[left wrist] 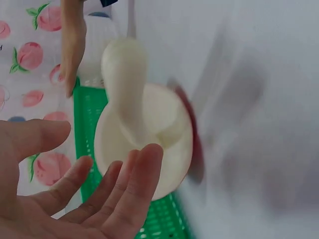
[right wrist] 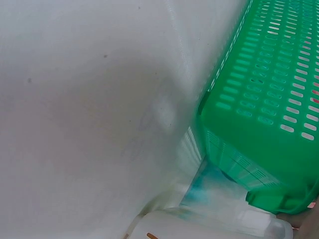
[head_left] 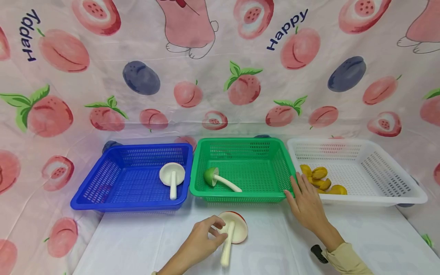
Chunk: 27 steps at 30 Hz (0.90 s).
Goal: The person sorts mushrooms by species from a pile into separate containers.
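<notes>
On the white tablecloth lies a toy mushroom (head_left: 238, 232) with a red-edged cap, its pale underside and cream stem facing up. Beside its stem is my left hand (head_left: 203, 240), fingers loosely bent and thumb apart. In the left wrist view, a wide gap separates the thumb from the fingers (left wrist: 132, 194), which overlap the mushroom cap (left wrist: 169, 159); nothing is gripped. With straight fingers, my right hand (head_left: 307, 206) rests where the green basket (head_left: 240, 194) and white basket (head_left: 378, 199) meet. Only a sliver of that hand shows in the right wrist view, by the green basket (right wrist: 249, 134).
A blue basket (head_left: 127, 207) at the left holds a white mushroom (head_left: 173, 183). The green basket contains a green-capped mushroom (head_left: 211, 177). Several yellow-brown pieces (head_left: 319, 173) lie in the white basket. A fruit-patterned cloth (head_left: 206, 68) hangs behind; a black object (head_left: 319, 254) is near the right wrist.
</notes>
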{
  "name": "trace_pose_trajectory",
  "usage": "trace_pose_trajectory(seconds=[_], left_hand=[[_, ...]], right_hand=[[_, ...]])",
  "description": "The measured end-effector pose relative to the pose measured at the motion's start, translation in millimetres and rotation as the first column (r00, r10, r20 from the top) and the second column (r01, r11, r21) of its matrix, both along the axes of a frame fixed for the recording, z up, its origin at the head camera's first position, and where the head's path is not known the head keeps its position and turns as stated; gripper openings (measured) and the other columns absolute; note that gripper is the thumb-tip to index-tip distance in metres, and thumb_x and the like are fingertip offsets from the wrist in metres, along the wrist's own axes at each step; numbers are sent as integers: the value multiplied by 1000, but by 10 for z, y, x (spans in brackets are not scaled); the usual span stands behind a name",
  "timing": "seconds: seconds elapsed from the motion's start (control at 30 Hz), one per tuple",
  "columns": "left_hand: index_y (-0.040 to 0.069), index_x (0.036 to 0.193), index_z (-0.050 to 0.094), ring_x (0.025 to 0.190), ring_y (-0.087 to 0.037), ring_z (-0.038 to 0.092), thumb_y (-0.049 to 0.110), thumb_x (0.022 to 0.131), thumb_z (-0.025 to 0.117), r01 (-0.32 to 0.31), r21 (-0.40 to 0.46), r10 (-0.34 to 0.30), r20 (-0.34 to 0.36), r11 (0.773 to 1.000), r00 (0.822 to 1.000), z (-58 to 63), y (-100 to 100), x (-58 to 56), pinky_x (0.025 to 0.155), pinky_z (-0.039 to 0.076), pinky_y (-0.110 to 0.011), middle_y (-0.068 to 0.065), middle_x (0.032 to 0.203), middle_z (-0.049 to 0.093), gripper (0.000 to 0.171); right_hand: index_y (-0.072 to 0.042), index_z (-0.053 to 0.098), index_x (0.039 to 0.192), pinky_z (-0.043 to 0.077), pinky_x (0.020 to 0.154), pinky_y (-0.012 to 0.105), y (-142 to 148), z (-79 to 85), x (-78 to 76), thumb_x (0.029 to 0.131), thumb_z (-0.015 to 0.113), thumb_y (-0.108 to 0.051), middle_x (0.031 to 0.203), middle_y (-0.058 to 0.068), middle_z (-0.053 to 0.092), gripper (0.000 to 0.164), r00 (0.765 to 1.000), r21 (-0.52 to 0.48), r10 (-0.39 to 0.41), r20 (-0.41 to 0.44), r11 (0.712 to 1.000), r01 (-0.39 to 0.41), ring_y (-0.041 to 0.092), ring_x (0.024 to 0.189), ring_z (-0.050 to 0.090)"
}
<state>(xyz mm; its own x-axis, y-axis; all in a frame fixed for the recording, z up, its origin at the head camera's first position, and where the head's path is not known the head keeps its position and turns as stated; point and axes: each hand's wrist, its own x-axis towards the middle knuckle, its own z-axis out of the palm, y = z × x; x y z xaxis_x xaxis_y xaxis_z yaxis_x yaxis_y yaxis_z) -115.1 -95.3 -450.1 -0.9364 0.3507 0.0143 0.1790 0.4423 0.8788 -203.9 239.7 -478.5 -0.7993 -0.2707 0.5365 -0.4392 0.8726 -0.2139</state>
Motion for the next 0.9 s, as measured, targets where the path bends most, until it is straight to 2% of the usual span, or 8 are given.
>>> trace_pose_trajectory(seconds=[0.23, 0.43, 0.53, 0.73, 0.9], left_hand=[[9, 104, 60, 75, -9, 59, 17, 80, 75, 34, -19, -33, 66, 999, 997, -189, 97, 40, 58, 49, -22, 0, 90, 60, 30], [11, 106, 56, 69, -10, 58, 2, 75, 75, 21, 61, -31, 175, 998, 984, -302, 128, 96, 44, 52, -25, -3, 91, 56, 38], [12, 107, 56, 70, -11, 58, -2, 74, 73, 11, 85, -28, 207, 996, 978, -324, 117, 116, 42, 53, -26, -4, 92, 56, 40], [12, 107, 58, 73, -10, 57, -4, 73, 72, -2, 79, -10, 154, 997, 988, -296, 27, 110, 51, 53, -24, -2, 96, 58, 40], [13, 107, 58, 76, -13, 56, -5, 73, 71, -25, 58, 20, 93, 998, 996, -207, -54, 104, 58, 51, -25, -3, 98, 58, 41]], right_hand=[[10, 41, 137, 30, 100, 63, 3, -13, -4, 100, 46, -31, 145, 30, 32, 56, 1000, 1, -8, 9, 1000, 8, 42, 137, 23], [10, 42, 137, 31, 100, 62, 2, -16, -9, 99, 46, -32, 144, 30, 33, 56, 1000, 0, -13, -2, 1000, 13, 45, 134, 27], [10, 43, 136, 31, 100, 62, 0, -19, -9, 99, 46, -32, 144, 30, 33, 56, 1000, -5, -11, -3, 1000, 11, 45, 134, 27], [10, 44, 135, 31, 100, 62, -4, -9, -9, 99, 46, -32, 144, 30, 34, 55, 1000, -5, -10, -13, 1000, 10, 45, 134, 28], [10, 44, 136, 31, 100, 62, 3, -20, -11, 99, 47, -32, 143, 30, 34, 55, 1000, -9, -9, -16, 1000, 9, 45, 134, 28]])
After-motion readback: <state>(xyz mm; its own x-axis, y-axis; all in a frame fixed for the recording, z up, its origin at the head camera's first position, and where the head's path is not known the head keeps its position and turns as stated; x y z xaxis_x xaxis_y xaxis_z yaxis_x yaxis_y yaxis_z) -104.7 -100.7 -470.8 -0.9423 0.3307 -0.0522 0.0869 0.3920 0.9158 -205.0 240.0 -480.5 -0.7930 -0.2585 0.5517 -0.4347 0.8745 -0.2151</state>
